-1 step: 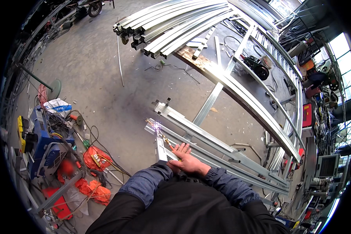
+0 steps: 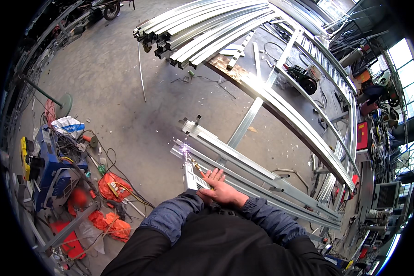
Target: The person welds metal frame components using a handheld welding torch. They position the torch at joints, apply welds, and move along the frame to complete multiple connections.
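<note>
My right hand (image 2: 227, 191) lies across my left hand (image 2: 206, 197), in front of my body. A slim welding torch (image 2: 198, 169), with a brass-coloured front and an orange-red part, runs from under the right hand's fingers. A bright arc with sparks glows at its tip. Beside the torch, a square metal tube (image 2: 188, 177) points away from me, its near end next to my left hand. The arc sits at the tube's far end, by the end of a long galvanised profile (image 2: 181, 151). Overlapping hides most of the left hand's fingers; several spread fingertips show by the torch.
Long metal channels (image 2: 248, 161) stretch to the right. A beam (image 2: 299, 122) and a stack of metal tubes (image 2: 193, 37) lie beyond. At left stand a blue machine (image 2: 55, 170), orange-red cloths or bags (image 2: 115, 186) and tangled cables (image 2: 108, 158). A green round-based stand (image 2: 65, 105) is farther left.
The sparks that sprayed leftward from the arc now show mostly above it. Both hands, the torch and the tube look unmoved.
</note>
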{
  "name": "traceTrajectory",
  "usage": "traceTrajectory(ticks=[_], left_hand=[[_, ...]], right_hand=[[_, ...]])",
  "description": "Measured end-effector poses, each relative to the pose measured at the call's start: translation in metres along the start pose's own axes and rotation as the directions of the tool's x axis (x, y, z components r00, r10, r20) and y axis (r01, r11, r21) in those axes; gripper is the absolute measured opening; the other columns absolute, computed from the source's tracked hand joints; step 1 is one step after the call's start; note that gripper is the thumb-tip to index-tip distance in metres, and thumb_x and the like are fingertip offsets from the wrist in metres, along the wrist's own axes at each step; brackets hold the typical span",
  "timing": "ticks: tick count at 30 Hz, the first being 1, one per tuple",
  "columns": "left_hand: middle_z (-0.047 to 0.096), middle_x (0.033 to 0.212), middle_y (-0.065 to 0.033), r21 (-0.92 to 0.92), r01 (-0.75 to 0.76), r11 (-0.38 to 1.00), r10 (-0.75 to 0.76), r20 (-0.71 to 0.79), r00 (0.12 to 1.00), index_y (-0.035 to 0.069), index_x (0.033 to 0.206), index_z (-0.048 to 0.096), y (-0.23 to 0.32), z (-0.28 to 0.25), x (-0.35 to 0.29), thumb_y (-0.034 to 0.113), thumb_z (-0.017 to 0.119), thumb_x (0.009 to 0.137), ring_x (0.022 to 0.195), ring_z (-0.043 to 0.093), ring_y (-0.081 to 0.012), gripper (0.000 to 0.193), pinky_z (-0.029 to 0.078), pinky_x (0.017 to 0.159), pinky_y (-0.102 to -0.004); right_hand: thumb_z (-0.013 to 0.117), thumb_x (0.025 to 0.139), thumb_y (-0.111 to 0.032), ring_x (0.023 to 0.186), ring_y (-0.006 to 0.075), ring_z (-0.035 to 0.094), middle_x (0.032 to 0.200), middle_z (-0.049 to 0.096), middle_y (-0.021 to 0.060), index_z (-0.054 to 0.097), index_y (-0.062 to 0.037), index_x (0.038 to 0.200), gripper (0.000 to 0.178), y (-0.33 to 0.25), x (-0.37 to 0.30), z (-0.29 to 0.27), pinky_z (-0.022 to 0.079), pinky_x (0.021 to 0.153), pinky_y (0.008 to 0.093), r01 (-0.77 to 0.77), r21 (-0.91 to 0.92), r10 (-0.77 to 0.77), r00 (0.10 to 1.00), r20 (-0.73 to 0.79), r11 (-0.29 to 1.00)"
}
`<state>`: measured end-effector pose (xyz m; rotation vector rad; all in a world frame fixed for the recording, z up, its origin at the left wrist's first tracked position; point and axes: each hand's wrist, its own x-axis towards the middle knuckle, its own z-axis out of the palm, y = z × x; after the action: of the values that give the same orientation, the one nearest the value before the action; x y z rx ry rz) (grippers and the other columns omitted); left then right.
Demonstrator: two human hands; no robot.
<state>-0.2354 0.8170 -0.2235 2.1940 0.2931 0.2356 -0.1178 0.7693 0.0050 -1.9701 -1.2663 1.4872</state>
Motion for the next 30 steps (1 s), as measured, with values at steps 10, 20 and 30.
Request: traceTrajectory(ticks=[10,20,30], left_hand=[[0.030,0.178,-0.0156,0.468,-0.120,0.876,0.193,-0.111,0.975,0.009,0.167,0.038,0.021,-0.010,0.005,0.044,0.042,0.105,0.165,0.026,-0.0352,0.071,0.016,0.133,-0.0580],[0.024,0.181,-0.0162,0.182,0.016,0.983,-0.043,0.147,0.988,0.006,0.170,0.036,0.060,-0.057,0.009,0.034,0.047,0.105,0.168,0.018,-0.0324,0.071,0.009,0.137,-0.0502],[0.061,0.139,-0.0152,0.400,-0.101,0.911,0.085,0.058,0.995,0.004,0.140,0.063,0.087,-0.077,0.066,0.031,0.087,0.075,0.140,0.053,-0.0358,0.075,0.032,0.127,-0.0546]], right_hand=[[0.064,0.108,-0.044,0.134,0.0391,0.063,0.143,0.067,0.0236,0.045,-0.0139,0.166,0.068,0.000,-0.004,-0.004,0.047,0.112,0.0412,0.011,0.004,-0.012,0.999,0.045,1.000],[0.058,0.115,-0.030,0.122,0.0120,0.058,0.137,0.067,0.0051,0.041,-0.0104,0.169,0.059,-0.015,-0.066,-0.086,0.047,0.107,0.0279,-0.270,0.509,0.121,0.944,0.307,0.817],[0.054,0.114,-0.050,0.077,0.0200,0.072,0.101,0.069,0.0072,0.057,-0.0127,0.144,0.048,0.028,-0.012,-0.172,0.062,0.067,0.0360,-0.415,0.608,0.092,0.867,0.489,0.677]])
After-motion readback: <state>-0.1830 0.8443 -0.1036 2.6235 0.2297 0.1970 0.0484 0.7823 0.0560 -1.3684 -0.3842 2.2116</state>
